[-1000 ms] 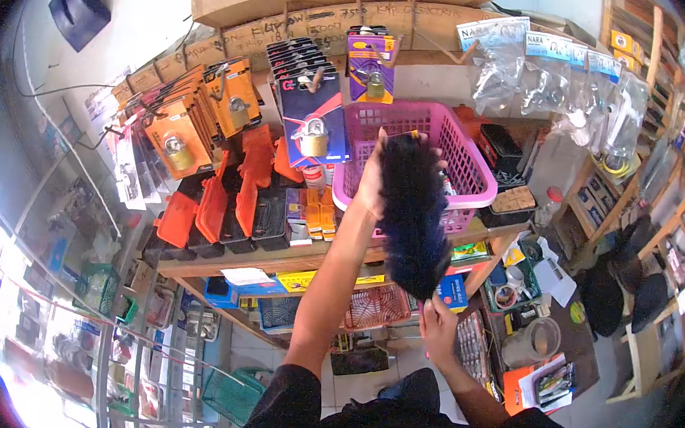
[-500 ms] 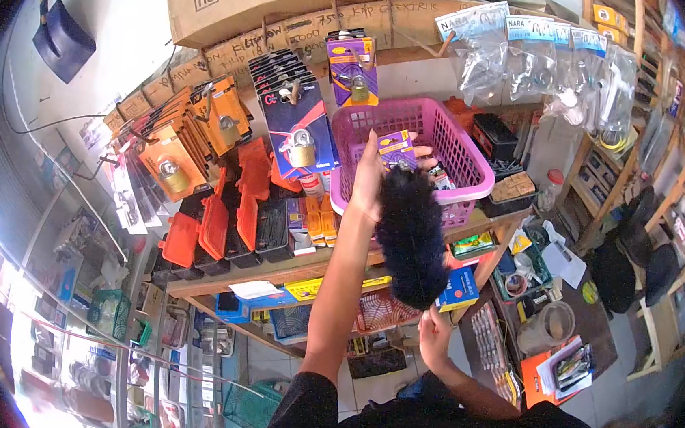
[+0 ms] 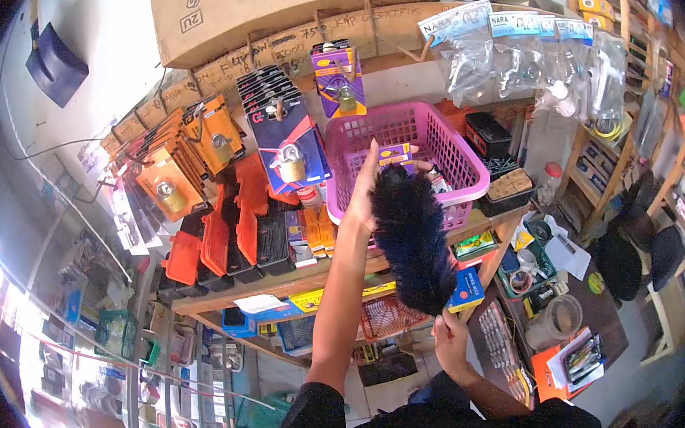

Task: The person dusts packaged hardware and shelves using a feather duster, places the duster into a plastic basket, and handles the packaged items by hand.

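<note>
My left hand (image 3: 364, 204) reaches over the pink plastic basket (image 3: 443, 129), its fingers around a small purple and yellow package (image 3: 394, 155). In my right hand (image 3: 450, 339), closed near the front of the shelf, is the handle end of a fluffy black duster (image 3: 410, 236). The duster's upper end lies against the package and the left palm, hiding the package's lower part. Left of the basket hang carded padlocks (image 3: 290, 160) on blue and red cards, with a purple-carded padlock (image 3: 342, 83) behind.
Orange-carded padlocks (image 3: 169, 191) hang at left above black boxes with orange lids (image 3: 214, 239). Plastic bags of hardware (image 3: 562, 78) hang at upper right. A blue box (image 3: 466, 290) sits by the duster. A clear container (image 3: 555, 321) stands on the lower right table.
The view has shifted slightly. The duster has slid a little across the package and now covers more of it. Both hands keep their hold.
</note>
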The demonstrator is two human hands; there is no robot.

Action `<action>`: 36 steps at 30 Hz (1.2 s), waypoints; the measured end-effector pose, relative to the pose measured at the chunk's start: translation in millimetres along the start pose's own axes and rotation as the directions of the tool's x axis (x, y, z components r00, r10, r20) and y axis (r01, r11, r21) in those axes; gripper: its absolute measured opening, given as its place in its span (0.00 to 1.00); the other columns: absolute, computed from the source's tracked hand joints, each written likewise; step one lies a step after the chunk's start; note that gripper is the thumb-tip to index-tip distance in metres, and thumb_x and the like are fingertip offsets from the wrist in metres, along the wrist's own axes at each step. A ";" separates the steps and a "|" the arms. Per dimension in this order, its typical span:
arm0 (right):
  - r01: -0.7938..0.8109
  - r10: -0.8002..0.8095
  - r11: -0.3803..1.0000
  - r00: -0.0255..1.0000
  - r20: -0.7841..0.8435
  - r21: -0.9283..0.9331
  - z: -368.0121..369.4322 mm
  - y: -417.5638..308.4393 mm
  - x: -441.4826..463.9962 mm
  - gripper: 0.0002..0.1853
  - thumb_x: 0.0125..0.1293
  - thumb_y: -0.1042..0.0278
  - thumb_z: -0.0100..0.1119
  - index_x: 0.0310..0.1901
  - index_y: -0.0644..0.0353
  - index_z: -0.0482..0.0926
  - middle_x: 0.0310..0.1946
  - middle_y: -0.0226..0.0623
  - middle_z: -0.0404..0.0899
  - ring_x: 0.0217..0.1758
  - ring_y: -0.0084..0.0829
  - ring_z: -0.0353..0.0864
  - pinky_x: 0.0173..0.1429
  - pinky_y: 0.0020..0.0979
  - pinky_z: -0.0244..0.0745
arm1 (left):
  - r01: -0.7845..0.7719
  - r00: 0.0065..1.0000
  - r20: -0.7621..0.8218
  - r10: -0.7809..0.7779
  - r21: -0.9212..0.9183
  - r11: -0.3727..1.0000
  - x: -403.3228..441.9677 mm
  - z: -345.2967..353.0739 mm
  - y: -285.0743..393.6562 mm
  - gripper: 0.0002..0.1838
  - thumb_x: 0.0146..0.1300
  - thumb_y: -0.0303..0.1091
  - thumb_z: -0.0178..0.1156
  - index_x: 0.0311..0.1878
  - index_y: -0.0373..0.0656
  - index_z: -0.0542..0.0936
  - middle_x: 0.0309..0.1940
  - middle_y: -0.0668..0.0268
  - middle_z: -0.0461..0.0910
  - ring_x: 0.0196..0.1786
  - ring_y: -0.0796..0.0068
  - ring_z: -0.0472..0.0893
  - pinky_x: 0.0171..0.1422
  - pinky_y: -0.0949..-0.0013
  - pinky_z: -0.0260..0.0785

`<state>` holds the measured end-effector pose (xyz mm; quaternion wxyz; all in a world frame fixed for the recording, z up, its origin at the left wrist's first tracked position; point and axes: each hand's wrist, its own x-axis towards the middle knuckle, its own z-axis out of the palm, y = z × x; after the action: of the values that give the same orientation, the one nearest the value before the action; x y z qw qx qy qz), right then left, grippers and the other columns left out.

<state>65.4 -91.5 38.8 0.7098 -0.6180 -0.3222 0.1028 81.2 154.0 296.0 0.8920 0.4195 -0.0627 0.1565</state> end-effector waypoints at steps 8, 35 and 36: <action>0.035 -0.040 0.998 0.992 -0.122 -0.042 -23.7 -31.9 26.9 0.14 0.73 0.69 0.55 0.53 0.71 0.76 0.25 0.22 0.71 0.27 0.13 0.67 0.29 0.20 0.62 | -0.022 0.993 -0.117 0.032 0.087 0.996 2.4 -5.7 -5.2 0.39 0.71 0.66 0.41 0.66 0.39 0.71 0.62 0.56 0.75 0.65 0.56 0.73 0.73 0.53 0.61; 0.028 -0.030 0.999 0.996 -0.083 -0.020 -51.9 -31.0 25.1 0.13 0.69 0.75 0.57 0.53 0.70 0.80 0.23 0.27 0.75 0.25 0.16 0.70 0.29 0.22 0.65 | 0.015 1.000 -0.016 -0.016 -0.098 0.995 4.7 0.9 1.5 0.34 0.71 0.62 0.44 0.57 0.37 0.76 0.52 0.54 0.80 0.58 0.56 0.78 0.68 0.53 0.65; 0.064 -0.067 0.996 0.997 -0.043 -0.062 -51.5 -27.0 22.5 0.14 0.69 0.75 0.57 0.53 0.71 0.79 0.23 0.27 0.75 0.25 0.16 0.71 0.29 0.22 0.65 | 0.009 1.000 -0.013 -0.010 -0.086 0.996 5.7 -1.6 1.2 0.34 0.71 0.62 0.44 0.57 0.37 0.76 0.53 0.54 0.80 0.58 0.55 0.77 0.69 0.53 0.65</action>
<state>106.1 -126.9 70.2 0.7008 -0.6304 -0.3291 0.0559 86.1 157.3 297.3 0.9104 0.3799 -0.0613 0.1522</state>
